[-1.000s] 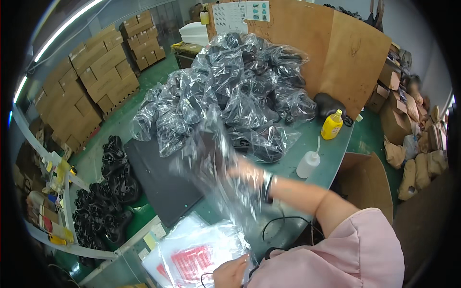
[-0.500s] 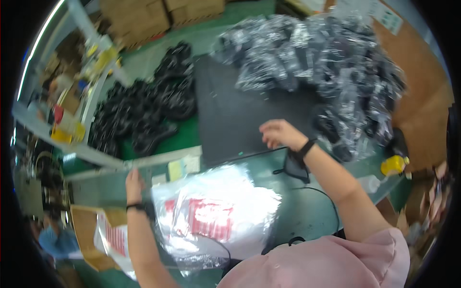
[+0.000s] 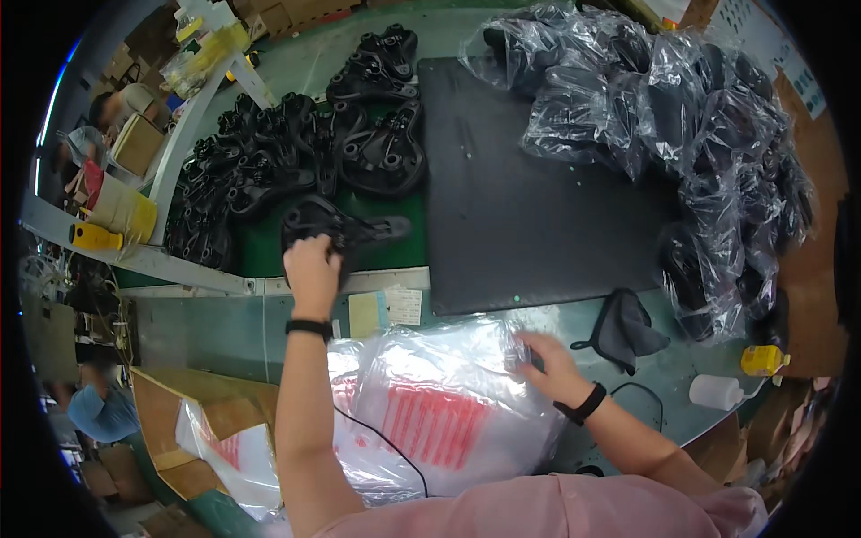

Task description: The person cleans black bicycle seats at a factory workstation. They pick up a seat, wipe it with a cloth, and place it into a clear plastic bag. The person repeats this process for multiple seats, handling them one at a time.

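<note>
The left hand [image 3: 312, 272] grips a black saddle [image 3: 309, 218], fingers curled, left of the dark mat [image 3: 538, 215]; the right hand [image 3: 554, 369], fingers half bent, meets the plastic bags [image 3: 439, 426], any hold unclear. A firm, level grip suits the saddle best.

A: Left hand [image 3: 314, 269]?
B: Fingers curled on black saddle [image 3: 309, 213], left of black mat [image 3: 547, 197].
A: Right hand [image 3: 549, 368]?
B: At clear bags [image 3: 444, 421], mat's near side.
A: Wrapped heap [image 3: 664, 99]?
B: Mat's right.
</note>
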